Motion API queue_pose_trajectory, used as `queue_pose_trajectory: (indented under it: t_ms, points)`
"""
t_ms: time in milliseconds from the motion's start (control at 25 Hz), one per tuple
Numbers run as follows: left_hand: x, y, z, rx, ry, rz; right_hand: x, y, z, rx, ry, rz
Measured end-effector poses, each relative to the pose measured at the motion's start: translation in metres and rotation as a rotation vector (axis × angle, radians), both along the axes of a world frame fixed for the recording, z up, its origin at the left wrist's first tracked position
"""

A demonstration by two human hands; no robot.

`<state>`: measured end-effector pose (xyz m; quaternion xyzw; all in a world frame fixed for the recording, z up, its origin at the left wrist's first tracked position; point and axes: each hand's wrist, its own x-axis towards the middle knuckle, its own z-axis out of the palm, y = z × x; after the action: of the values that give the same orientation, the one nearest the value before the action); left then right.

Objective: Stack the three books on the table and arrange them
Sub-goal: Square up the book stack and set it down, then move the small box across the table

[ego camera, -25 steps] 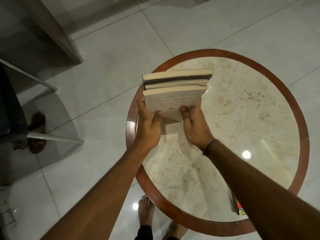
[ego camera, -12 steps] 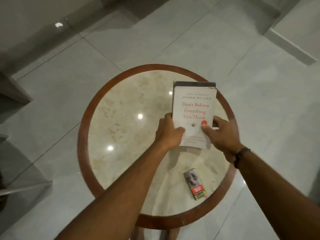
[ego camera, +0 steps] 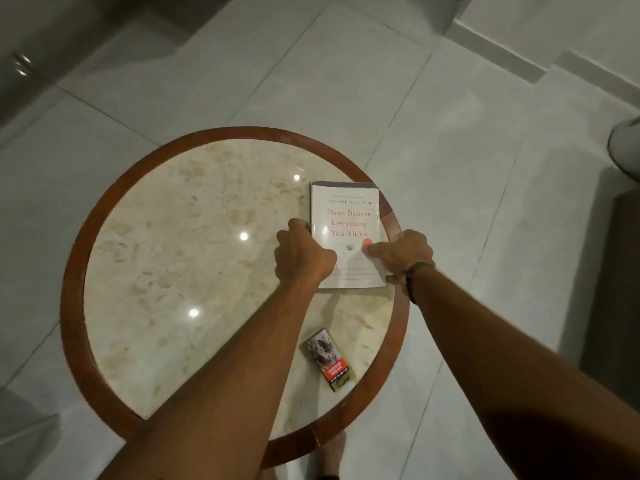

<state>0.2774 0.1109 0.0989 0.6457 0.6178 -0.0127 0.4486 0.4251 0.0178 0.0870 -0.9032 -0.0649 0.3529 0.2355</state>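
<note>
The stack of books (ego camera: 346, 233) lies flat at the table's right edge, white cover up; a dark sliver of another book shows along its far side, and the count beneath cannot be told. Your left hand (ego camera: 302, 251) is clamped on the stack's left side. Your right hand (ego camera: 403, 255) holds the right side, thumb pressed on the cover.

Risk: the stack's far right corner sits over the wooden rim (ego camera: 74, 258) of the table (ego camera: 156, 237). Nudge it further right and it could tip off the edge. Uneven hand pressure could shear the lower books out of line.

A small printed box (ego camera: 330, 359) lies near the table's near edge, well apart from the stack. The marble to the left is open; nothing blocks a slide inward.
</note>
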Motion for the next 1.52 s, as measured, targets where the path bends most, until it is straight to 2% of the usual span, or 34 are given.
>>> queue_pose_trajectory:
  t_ms: [120,200,280,360,440,520,640,800,920,1080,1360,1520]
  points:
    - [0.001,-0.002,0.001,0.015,-0.024,-0.038,-0.005,0.001,0.008,-0.035,-0.074,0.020]
    - [-0.021,-0.010,-0.003,0.120,-0.087,-0.054,-0.022,-0.008,0.017,-0.002,-0.230,0.059]
    - [-0.068,-0.028,-0.010,0.287,-0.129,-0.049,-0.050,-0.031,0.025,0.120,-0.397,0.142]
    - [-0.133,-0.051,-0.027,0.478,-0.002,-0.107,-0.088,-0.065,0.030,0.256,-0.459,0.288]
    - [-0.200,-0.072,-0.047,0.629,0.187,-0.194,-0.127,-0.101,0.030,0.288,-0.435,0.423]
    - [-0.249,-0.085,-0.064,0.650,0.285,-0.218,-0.158,-0.128,0.023,0.209,-0.402,0.534]
    - [-0.275,-0.088,-0.080,0.588,0.332,-0.210,-0.183,-0.148,0.006,0.082,-0.410,0.655]
    - [-0.280,-0.091,-0.093,0.609,0.340,-0.187,-0.193,-0.144,-0.005,0.095,-0.394,0.673]
    - [-0.279,-0.085,-0.096,0.633,0.319,-0.172,-0.198,-0.099,-0.002,0.195,-0.407,0.695]
    - [-0.286,-0.072,-0.098,0.608,0.325,-0.122,-0.231,0.046,0.003,0.371,-0.445,0.795]
    - [-0.277,-0.088,-0.095,0.607,0.334,-0.156,-0.261,0.226,-0.008,0.320,-0.479,0.943]
    - [-0.281,-0.087,-0.096,0.622,0.367,-0.185,-0.275,0.249,-0.020,0.299,-0.543,0.974]
